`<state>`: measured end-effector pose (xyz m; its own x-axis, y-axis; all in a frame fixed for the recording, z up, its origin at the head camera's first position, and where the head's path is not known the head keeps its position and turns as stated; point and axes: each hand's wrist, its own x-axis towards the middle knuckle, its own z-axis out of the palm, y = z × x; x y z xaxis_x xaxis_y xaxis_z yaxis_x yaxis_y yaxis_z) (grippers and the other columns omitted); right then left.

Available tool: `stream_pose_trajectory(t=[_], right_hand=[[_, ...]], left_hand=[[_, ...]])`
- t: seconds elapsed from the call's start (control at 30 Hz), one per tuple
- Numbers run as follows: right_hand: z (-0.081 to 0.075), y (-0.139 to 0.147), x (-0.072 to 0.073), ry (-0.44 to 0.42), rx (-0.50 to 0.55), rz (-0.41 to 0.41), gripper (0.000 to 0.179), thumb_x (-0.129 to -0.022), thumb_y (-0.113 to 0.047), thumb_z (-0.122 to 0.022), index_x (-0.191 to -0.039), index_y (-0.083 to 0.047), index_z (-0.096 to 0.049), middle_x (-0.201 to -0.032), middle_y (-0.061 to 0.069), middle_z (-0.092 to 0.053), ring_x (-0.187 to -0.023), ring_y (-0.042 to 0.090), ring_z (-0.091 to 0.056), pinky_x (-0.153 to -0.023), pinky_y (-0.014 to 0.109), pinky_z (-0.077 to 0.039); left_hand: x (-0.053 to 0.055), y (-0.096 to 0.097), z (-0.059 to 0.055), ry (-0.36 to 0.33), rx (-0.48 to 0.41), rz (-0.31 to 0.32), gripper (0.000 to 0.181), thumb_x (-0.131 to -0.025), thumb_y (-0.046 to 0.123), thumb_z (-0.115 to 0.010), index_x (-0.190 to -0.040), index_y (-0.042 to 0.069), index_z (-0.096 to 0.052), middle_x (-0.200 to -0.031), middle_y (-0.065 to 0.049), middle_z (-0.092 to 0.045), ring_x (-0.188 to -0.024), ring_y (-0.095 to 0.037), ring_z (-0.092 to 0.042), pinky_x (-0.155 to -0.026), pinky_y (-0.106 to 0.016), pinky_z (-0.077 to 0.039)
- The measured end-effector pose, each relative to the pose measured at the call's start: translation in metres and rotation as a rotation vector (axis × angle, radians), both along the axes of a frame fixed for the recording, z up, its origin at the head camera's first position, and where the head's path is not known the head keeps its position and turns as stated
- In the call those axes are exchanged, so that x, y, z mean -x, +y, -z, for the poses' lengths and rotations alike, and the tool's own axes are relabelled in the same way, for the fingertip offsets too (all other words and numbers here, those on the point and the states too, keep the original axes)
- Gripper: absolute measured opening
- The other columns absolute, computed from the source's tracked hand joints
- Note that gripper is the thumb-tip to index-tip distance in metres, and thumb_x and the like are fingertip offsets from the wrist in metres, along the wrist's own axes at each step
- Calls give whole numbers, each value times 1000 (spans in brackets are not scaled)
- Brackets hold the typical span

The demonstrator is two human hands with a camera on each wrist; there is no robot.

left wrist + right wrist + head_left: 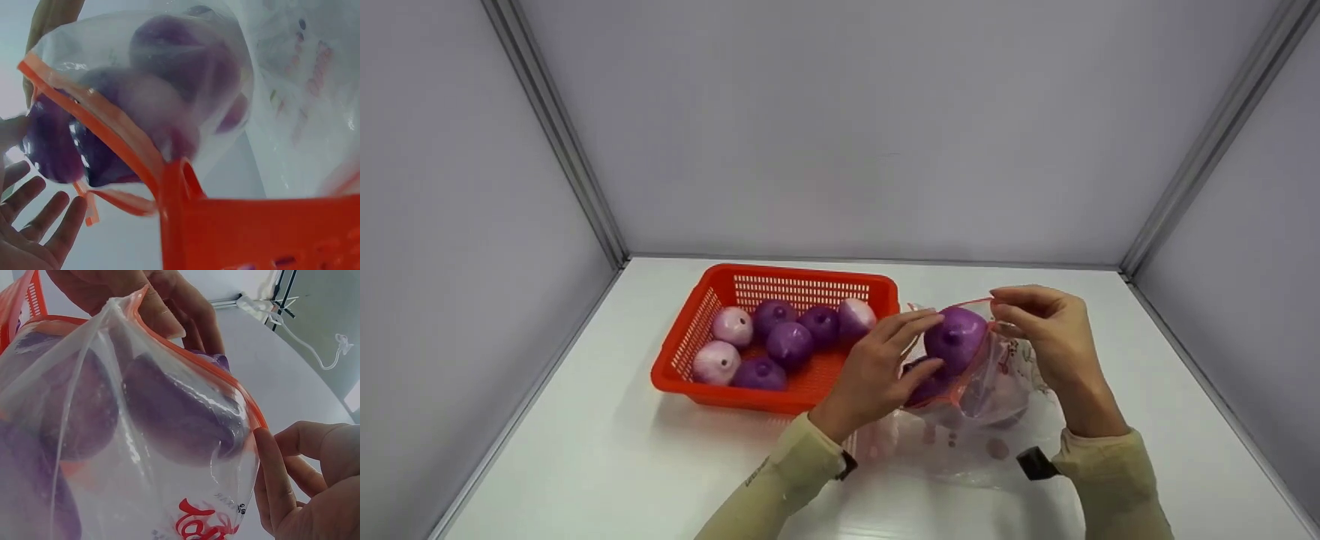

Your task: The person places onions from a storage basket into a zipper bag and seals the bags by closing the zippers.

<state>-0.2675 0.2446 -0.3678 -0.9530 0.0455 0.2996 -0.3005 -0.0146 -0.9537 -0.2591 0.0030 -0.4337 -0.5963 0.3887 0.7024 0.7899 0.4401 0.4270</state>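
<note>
A clear zip bag (997,394) with an orange-red edge stands to the right of the basket, its mouth spread apart. One purple onion (958,339) sits in the mouth, and another dark onion (924,384) shows just below it. More onions (185,59) show blurred through the plastic in the left wrist view. My left hand (877,371) is at the mouth's left side, fingers extended and spread beside the upper onion; whether they touch it is unclear. At the right side of the mouth, my right hand (1048,337) pinches the bag's orange edge between thumb and fingers.
An orange-red plastic basket (802,271) stands left of the bag, holding several purple and pale onions (790,343). A flat clear bag (952,457) with printed marks lies on the white table (585,465) in front. Grey-white panels (840,135) enclose the table.
</note>
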Motion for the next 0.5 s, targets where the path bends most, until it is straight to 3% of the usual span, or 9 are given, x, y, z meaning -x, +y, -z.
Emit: stream_pose_trajectory(t=[0.23,0.37,0.5], right_hand=[[-3,2,1,13,5,-8,21,-91,7,-73,-108,19,-70,-87,3,-75,-71,14,-72,-67,28,-64],[-3,4,1,17,1,-30,23,-91,6,-73,-109,19,-70,-87,2,-75,-71,13,-72,-68,28,-64],[-3,5,0,24,4,-30,17,-91,5,-74,-106,13,-74,-87,2,-75,-72,13,-72,-67,28,-64]], left_hand=[[14,-23,13,-193,-17,-81,23,-103,26,-65,-120,10,-69,-111,-3,-73,-100,-16,-67,-93,-28,-58],[15,-28,19,-244,33,-81,17,-103,29,-66,-105,13,-74,-95,2,-75,-84,-12,-64,-80,-24,-57],[13,-30,20,-275,85,-71,14,-102,27,-67,-101,16,-76,-87,3,-74,-76,-10,-60,-74,-22,-55]])
